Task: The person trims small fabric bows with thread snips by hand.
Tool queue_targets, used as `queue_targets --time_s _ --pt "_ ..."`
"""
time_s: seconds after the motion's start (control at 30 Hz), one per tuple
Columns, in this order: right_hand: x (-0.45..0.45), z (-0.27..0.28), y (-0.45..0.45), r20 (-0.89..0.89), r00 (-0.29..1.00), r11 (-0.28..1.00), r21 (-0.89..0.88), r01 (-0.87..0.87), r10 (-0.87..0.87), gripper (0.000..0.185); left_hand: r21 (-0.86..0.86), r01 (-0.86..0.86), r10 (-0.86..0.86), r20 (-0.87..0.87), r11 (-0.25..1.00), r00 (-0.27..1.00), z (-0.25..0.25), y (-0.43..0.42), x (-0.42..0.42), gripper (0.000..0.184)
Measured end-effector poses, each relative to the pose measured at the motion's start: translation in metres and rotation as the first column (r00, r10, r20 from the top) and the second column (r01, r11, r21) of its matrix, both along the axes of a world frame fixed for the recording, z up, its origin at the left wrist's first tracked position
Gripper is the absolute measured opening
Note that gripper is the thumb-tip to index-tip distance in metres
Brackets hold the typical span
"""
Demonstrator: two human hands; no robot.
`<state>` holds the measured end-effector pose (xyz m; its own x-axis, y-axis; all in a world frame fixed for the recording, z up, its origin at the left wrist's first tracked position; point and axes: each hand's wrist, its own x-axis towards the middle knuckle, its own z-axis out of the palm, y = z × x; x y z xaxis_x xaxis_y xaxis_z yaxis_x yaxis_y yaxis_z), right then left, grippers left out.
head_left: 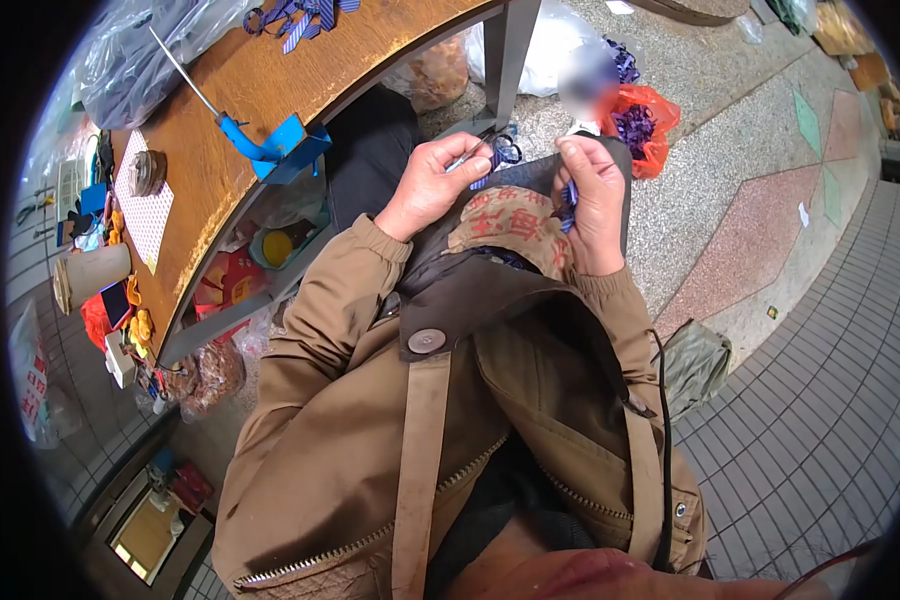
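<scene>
My left hand (435, 180) is closed in a pinch on a thin metal tool (460, 160); its kind is hard to make out. Just beyond its fingertips, dark loops (508, 149) resemble scissor handles. A bit of blue striped fabric (482, 183) shows below those fingers. My right hand (592, 190) is closed too, thumb against forefinger, with a blue striped fabric strip (568, 206) hanging at its palm. Between and below both hands, a tan cloth with red printed characters (515, 220) lies over my lap.
To the left stands a curved wooden table (370, 35) with blue striped ties (305, 18) and a blue metal bracket (292, 150) at its edge. On the floor ahead, a red plastic bag (655, 105) holds dark purple-blue pieces. A grey-green bag (695, 365) lies at right.
</scene>
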<state>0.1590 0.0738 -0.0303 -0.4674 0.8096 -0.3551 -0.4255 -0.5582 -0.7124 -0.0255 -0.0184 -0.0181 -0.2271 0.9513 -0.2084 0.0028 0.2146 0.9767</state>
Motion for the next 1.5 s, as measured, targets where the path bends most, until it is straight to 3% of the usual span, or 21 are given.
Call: queue_targets --time_s 0.07,0.23,0.37,0.57,0.7,0.87,0.97,1.03,1.07,1.13,1.2,1.37,1.47,1.5 --pt "0.001 0.001 0.001 -0.034 0.999 0.999 -0.012 0.029 -0.03 0.01 0.003 0.004 -0.004 -0.013 1.0 1.0 0.001 0.001 0.0 0.005" --pt "-0.005 0.013 -0.003 0.113 0.992 0.988 0.133 -0.079 0.064 0.01 0.007 0.03 -0.029 -0.119 1.0 0.993 0.005 0.002 0.001 0.005" --pt "-0.005 0.009 -0.005 0.325 0.927 0.909 0.302 -0.289 0.186 0.01 0.028 0.038 -0.034 -0.138 0.999 0.99 0.006 0.002 0.001 0.005" --pt "-0.007 0.002 -0.005 0.355 0.923 0.911 0.316 -0.265 0.146 0.008 0.037 0.073 -0.064 -0.201 0.997 0.977 0.006 0.003 0.001 0.006" --pt "-0.002 0.006 0.001 0.12 0.99 0.99 0.111 -0.087 0.074 0.007 0.032 0.066 -0.06 -0.171 0.997 0.983 0.005 0.002 -0.001 0.005" --pt "0.01 0.009 0.009 -0.046 0.999 1.0 0.014 0.003 -0.002 0.007 0.065 0.056 -0.039 -0.232 0.996 0.972 0.004 0.002 -0.004 0.005" --pt "0.012 0.0 0.012 -0.035 0.999 0.999 0.031 0.03 -0.029 0.009 0.058 0.011 0.008 -0.316 0.998 0.949 0.02 0.0 -0.006 0.006" --pt "0.011 -0.004 0.012 0.191 0.979 0.997 -0.027 0.077 -0.07 0.01 0.06 -0.045 0.066 -0.402 0.997 0.913 0.038 0.003 -0.014 0.008" --pt "0.011 -0.01 0.012 0.208 0.976 0.996 -0.055 0.068 -0.056 0.011 0.072 -0.064 0.089 -0.423 0.995 0.902 0.047 0.006 -0.021 0.008" --pt "0.009 -0.021 0.011 0.212 0.977 0.996 -0.076 0.043 -0.026 0.011 0.222 -0.257 0.335 -0.477 0.941 0.813 0.068 0.015 -0.033 0.01" --pt "0.007 -0.025 0.01 0.108 0.993 0.991 -0.128 -0.024 0.038 0.01 0.373 -0.409 0.55 -0.48 0.833 0.683 0.082 0.021 -0.042 0.013" --pt "-0.001 -0.019 0.004 -0.008 0.996 0.975 -0.203 -0.09 0.09 0.01 0.368 -0.572 0.68 -0.361 0.733 0.639 0.094 0.026 -0.056 0.019" --pt "-0.005 -0.022 0.009 -0.076 0.994 0.951 -0.295 -0.093 0.074 0.008 0.373 -0.5 0.622 -0.411 0.782 0.666 0.093 0.027 -0.06 0.021" --pt "-0.006 -0.025 0.013 -0.239 0.967 0.922 -0.347 -0.171 0.09 0.007 0.369 -0.46 0.587 -0.432 0.808 0.685 0.091 0.027 -0.06 0.022"
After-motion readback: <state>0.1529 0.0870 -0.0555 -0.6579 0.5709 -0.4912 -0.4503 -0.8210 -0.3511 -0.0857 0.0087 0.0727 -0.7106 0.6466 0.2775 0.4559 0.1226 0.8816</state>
